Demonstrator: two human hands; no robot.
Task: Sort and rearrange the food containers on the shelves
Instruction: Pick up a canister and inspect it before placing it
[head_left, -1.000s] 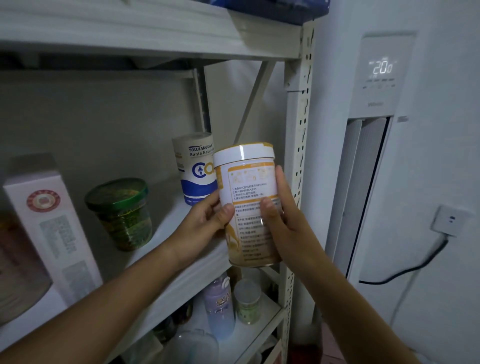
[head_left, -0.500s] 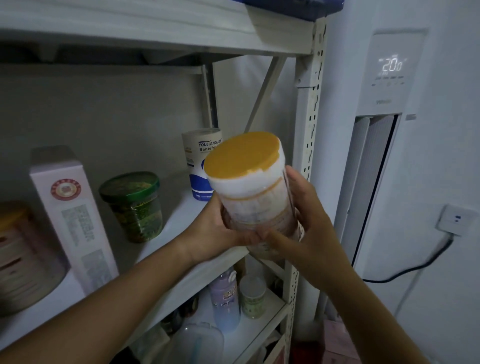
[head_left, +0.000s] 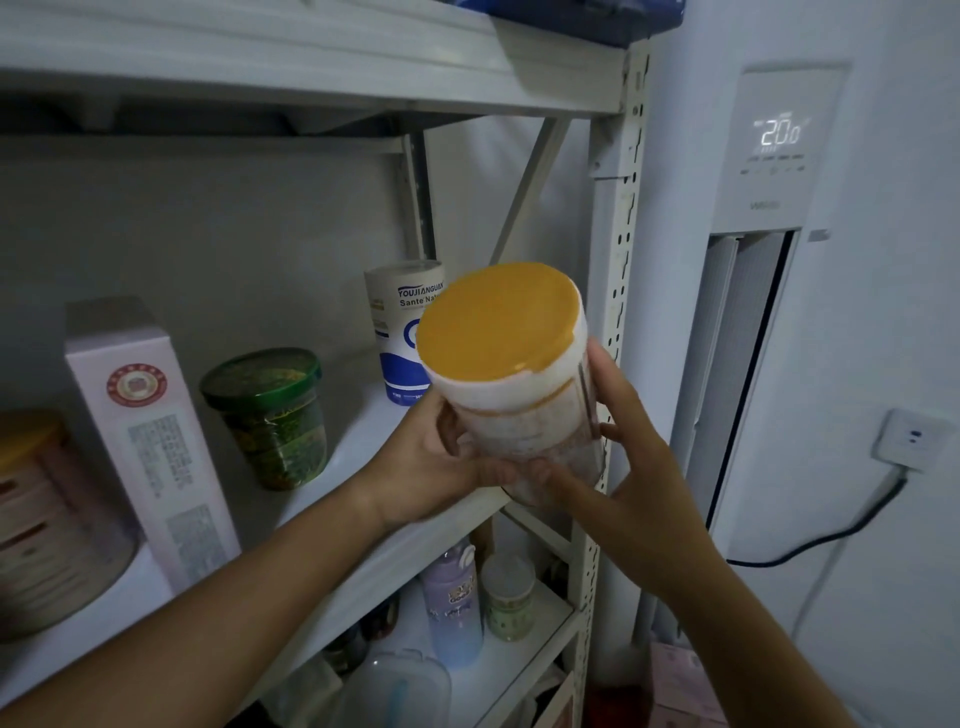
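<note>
While tilted, the canister (head_left: 511, 379) sits clasped between left hand (head_left: 426, 467) and right hand (head_left: 639, 467).

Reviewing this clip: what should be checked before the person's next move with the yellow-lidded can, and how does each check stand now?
1. Two-handed grip: left hand and right hand both hold the yellow-lidded can: ok.
2. Yellow lid closed: it looks seated on the rim: ok.
3. Can upright for setting down: it tilts, top toward the camera: not ok.
4. Landing spot: bare shelf shows between the green-lidded cup and the blue-and-white canister: ok.
5. Can full or empty: cannot tell.
</note>
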